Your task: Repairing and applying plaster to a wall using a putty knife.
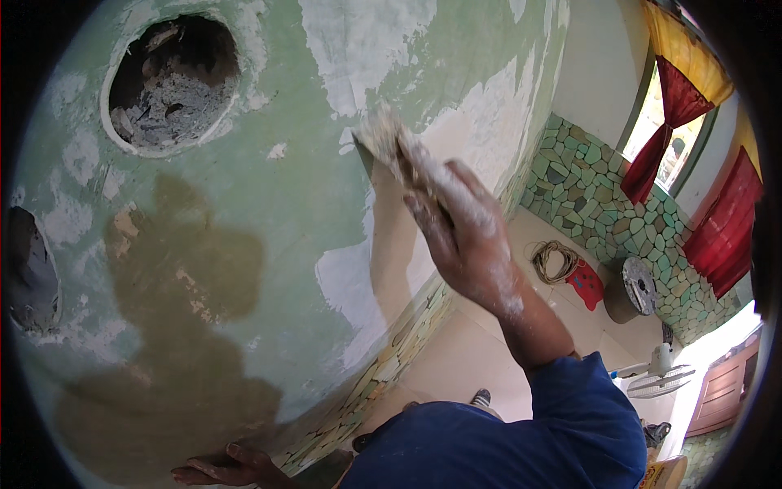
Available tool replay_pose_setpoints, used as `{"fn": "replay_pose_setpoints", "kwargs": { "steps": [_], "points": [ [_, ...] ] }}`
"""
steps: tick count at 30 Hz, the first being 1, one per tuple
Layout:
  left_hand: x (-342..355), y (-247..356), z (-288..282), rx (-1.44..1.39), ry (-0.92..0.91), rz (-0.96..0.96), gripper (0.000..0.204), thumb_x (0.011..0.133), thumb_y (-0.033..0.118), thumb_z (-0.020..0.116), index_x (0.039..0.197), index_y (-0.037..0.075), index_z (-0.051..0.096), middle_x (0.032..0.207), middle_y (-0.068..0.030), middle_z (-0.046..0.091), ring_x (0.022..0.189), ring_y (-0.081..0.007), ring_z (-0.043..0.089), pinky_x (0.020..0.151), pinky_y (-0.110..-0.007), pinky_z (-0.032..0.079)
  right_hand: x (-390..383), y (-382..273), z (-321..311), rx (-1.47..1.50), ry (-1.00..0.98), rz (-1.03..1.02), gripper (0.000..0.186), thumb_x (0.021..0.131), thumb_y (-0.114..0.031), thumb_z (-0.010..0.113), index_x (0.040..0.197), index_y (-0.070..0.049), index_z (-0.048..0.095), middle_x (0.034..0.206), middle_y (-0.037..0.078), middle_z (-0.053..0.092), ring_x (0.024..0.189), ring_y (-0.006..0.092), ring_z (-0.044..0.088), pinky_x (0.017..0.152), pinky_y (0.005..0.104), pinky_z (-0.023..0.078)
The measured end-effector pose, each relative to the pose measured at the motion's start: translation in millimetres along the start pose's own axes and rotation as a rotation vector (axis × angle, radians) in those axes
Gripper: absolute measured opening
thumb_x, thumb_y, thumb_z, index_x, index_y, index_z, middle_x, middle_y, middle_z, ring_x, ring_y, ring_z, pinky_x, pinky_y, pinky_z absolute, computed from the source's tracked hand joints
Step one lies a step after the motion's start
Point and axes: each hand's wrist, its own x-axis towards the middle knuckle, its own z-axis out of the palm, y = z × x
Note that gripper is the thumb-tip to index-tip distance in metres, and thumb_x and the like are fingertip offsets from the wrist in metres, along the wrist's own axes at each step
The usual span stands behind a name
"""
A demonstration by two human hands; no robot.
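My right hand (460, 220), dusted white, is closed around a plaster-caked scraper (379, 138) at the middle of the picture. The scraper's blurred, whitish working end is at the green wall (301, 187); whether it touches the surface is hard to tell. Around it the paint gives way to bare white patches (358, 49), with ragged edges. Low on the left, my left hand (224, 471) is open with its fingers stretched out, close to the wall and holding nothing visible. Its wrist is partly cut off by the lower edge.
Two round holes (173, 85) with rough grey insides break the wall on the left. Green stone cladding (607, 191) runs below a window with red and yellow curtains (680, 94). On the floor are coiled cord (554, 262), a red object (585, 284), a drum (631, 289) and a fan (661, 379).
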Motion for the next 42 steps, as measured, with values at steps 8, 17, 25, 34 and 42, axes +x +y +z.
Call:
{"fn": "replay_pose_setpoints", "kwargs": {
  "steps": [8, 17, 25, 34, 42],
  "points": [
    [-3, -10, -6, 0.024, 0.000, -0.015, 0.059, 0.097, 0.041, 0.047, 0.140, 0.003, 0.039, 0.153, -0.0222, 0.019, 0.140, -0.0400, 0.020, 0.111, -0.058, 0.013, -42, 17, -3, 0.012, 0.005, 0.040, 0.049, 0.087, -0.006, 0.061, 0.134, -0.008, 0.049, 0.086, 0.015, 0.055, 0.069, 0.0291, 0.056, 0.062, 0.0383, 0.048],
    [-5, -8, -1, -0.022, 0.003, 0.000, 0.058, 0.097, 0.040, 0.047, 0.140, 0.002, 0.038, 0.152, -0.0225, 0.020, 0.141, -0.0396, 0.018, 0.112, -0.058, 0.011, -6, 5, 1, 0.047, 0.022, -0.034, 0.046, 0.087, -0.007, 0.062, 0.132, -0.009, 0.051, 0.086, 0.016, 0.055, 0.069, 0.0311, 0.056, 0.062, 0.0387, 0.048],
    [-1, 0, -1, -0.026, -0.001, -0.033, 0.060, 0.097, 0.041, 0.046, 0.140, 0.000, 0.038, 0.152, -0.0234, 0.019, 0.142, -0.0393, 0.016, 0.112, -0.057, 0.011, -68, 36, 4, 0.098, -0.001, 0.161, 0.044, 0.088, -0.006, 0.061, 0.130, -0.004, 0.051, 0.089, 0.017, 0.057, 0.076, 0.0320, 0.058, 0.067, 0.0386, 0.049],
    [-1, -4, -1, -0.011, -0.004, -0.002, 0.058, 0.097, 0.040, 0.045, 0.141, 0.002, 0.037, 0.153, -0.0230, 0.017, 0.141, -0.0417, 0.016, 0.111, -0.058, 0.013, -58, 19, 22, 0.171, -0.013, 0.084, 0.052, 0.085, -0.005, 0.064, 0.134, -0.008, 0.049, 0.089, 0.014, 0.057, 0.073, 0.0291, 0.058, 0.064, 0.0373, 0.049],
    [3, 1, -3, -0.013, -0.017, 0.000, 0.056, 0.098, 0.039, 0.044, 0.141, 0.003, 0.037, 0.153, -0.0217, 0.017, 0.141, -0.0399, 0.016, 0.112, -0.058, 0.013, -108, 10, 33, 0.087, -0.256, 0.027, 0.055, 0.080, 0.000, 0.068, 0.131, -0.005, 0.051, 0.093, 0.016, 0.059, 0.075, 0.0279, 0.061, 0.061, 0.0341, 0.051]
  ]
}}
